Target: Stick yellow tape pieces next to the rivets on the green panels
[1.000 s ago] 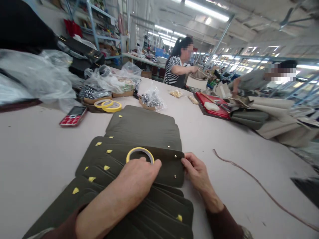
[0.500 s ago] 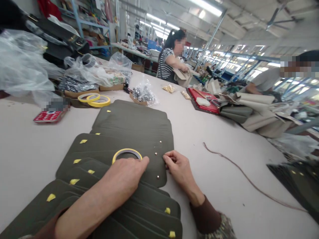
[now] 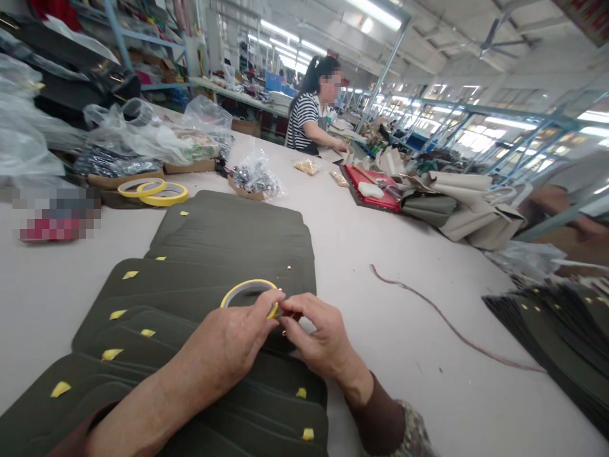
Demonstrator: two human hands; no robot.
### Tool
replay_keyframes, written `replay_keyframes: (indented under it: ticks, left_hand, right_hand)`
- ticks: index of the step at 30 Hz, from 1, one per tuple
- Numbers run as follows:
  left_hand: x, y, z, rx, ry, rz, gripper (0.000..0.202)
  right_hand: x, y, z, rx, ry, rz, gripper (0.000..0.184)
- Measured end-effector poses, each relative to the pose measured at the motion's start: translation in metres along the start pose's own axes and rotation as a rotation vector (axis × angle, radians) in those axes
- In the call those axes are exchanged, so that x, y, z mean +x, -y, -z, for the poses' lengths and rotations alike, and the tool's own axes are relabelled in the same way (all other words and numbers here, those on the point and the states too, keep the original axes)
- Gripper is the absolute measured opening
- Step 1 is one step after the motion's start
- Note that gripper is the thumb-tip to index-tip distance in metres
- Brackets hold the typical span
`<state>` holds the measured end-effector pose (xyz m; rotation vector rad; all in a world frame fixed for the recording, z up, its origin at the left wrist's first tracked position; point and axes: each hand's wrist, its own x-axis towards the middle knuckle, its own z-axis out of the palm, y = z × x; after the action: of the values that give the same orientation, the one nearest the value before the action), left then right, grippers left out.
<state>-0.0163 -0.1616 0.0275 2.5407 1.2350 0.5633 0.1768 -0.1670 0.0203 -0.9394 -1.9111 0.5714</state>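
Note:
My left hand is closed around a roll of yellow tape, which stands up above the fabric. Close against it, the fingertips of my right hand are pinched together at the roll's right edge. What lies between those fingertips is too small to make out. Under both hands spread overlapping dark green fabric panels with rounded corners. Small yellow tape pieces stick to them along the left and lower right. A small metal stud shows on the panel; others are partly covered by my hands.
Two more yellow tape rolls lie at the back left, before plastic bags. A brown cord curves across the table to a dark panel stack. A red tray and beige bags sit beyond. Across the table stands a person.
My right hand has left the panel's right edge and come to the tape roll in my left hand. The left hand has turned slightly. The view has shifted to the right.

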Motion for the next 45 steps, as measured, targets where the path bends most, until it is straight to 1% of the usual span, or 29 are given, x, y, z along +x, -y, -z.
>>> replay_keyframes:
  ticks: [3,6,9,11,13,15,17,19,20,21,23,25,28,32,35,37,39,40,43,44,45]
  left_hand:
    - [0.001,-0.003,-0.002,0.003,-0.011,-0.017,0.027]
    - [0.002,-0.003,-0.003,-0.009,-0.028,-0.012,0.021]
    - [0.003,-0.003,-0.004,-0.028,-0.017,0.019,0.017]
    - [0.003,-0.003,-0.003,-0.035,-0.017,0.039,0.017]
    - [0.004,-0.004,-0.004,-0.030,-0.038,0.047,0.019]
    - [0.004,-0.007,-0.004,-0.006,-0.080,0.032,0.020]
    - [0.004,-0.010,-0.005,0.006,-0.127,-0.006,0.021]
    - [0.002,-0.012,-0.005,-0.001,-0.156,-0.034,0.022]
    - [0.002,-0.013,-0.005,-0.003,-0.153,-0.029,0.022]
    - [0.001,-0.013,-0.005,0.004,-0.136,-0.012,0.022]
    - [0.002,-0.013,-0.005,0.050,-0.068,0.046,0.020]
    - [0.004,-0.011,-0.004,0.110,0.025,0.103,0.018]
    - [0.007,-0.011,-0.002,0.166,0.121,0.164,0.017]
    - [0.010,-0.012,0.000,0.174,0.159,0.196,0.019]
    - [0.010,-0.012,0.000,0.174,0.163,0.207,0.020]
    - [0.010,-0.010,0.001,0.183,0.152,0.217,0.021]
    - [0.010,-0.006,0.001,0.196,0.112,0.244,0.022]
    - [0.011,-0.003,0.002,0.203,0.085,0.262,0.023]
    - [0.012,0.004,0.004,0.227,0.028,0.305,0.024]
    - [0.013,0.007,0.004,0.238,0.019,0.311,0.024]
    - [0.013,0.008,0.005,0.248,0.012,0.313,0.024]
  right_hand:
    - [0.000,-0.001,-0.004,-0.086,-0.016,0.090,0.016]
    - [0.000,-0.004,-0.007,-0.196,-0.086,0.160,0.016]
    - [-0.002,-0.004,-0.010,-0.278,-0.138,0.164,0.015]
    - [-0.003,-0.002,-0.011,-0.289,-0.140,0.121,0.015]
    - [-0.003,0.002,-0.012,-0.245,-0.127,-0.009,0.014]
    - [-0.002,0.005,-0.013,-0.084,-0.111,-0.257,0.012]
    - [0.000,0.004,-0.013,0.162,-0.112,-0.541,0.010]
    - [0.002,-0.001,-0.010,0.354,-0.146,-0.746,0.014]
    - [0.001,-0.005,-0.007,0.402,-0.138,-0.817,0.017]
    - [0.000,-0.009,-0.005,0.422,-0.101,-0.873,0.018]
    - [-0.005,-0.015,0.001,0.414,0.037,-0.950,0.020]
    - [-0.011,-0.018,0.004,0.371,0.167,-0.955,0.020]
    - [-0.019,-0.016,0.004,0.265,0.211,-0.885,0.019]
    - [-0.018,-0.009,-0.001,0.051,0.244,-0.746,0.015]
    - [-0.013,-0.005,-0.005,-0.139,0.263,-0.589,0.016]
    - [-0.012,-0.004,-0.007,-0.202,0.277,-0.528,0.015]
    - [-0.013,-0.004,-0.006,-0.211,0.256,-0.530,0.010]
    - [-0.014,-0.005,-0.005,-0.196,0.230,-0.558,0.011]
    - [-0.020,-0.008,0.001,-0.049,0.179,-0.712,0.014]
    - [-0.023,-0.009,0.003,-0.001,0.185,-0.738,0.013]
    - [-0.025,-0.009,0.004,0.020,0.194,-0.728,0.014]
